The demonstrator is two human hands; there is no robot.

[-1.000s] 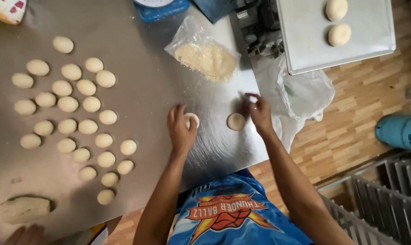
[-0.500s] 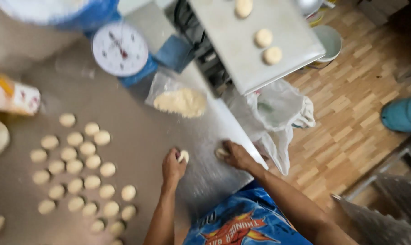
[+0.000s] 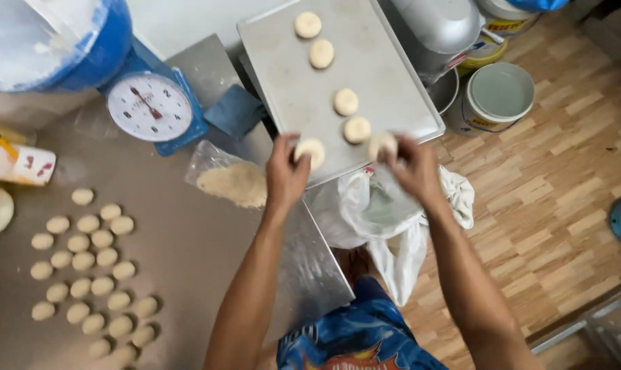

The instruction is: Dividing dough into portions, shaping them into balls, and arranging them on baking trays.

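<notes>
Steel table [image 3: 208, 253] nearest me, my left hand [image 3: 286, 171] pinching a round dough disc [image 3: 312, 151], no real long axis, right hand [image 3: 410, 164] gripping another dough piece [image 3: 382, 145], both over the tray's [image 3: 290, 89] near edge, four rounds beyond.
</notes>
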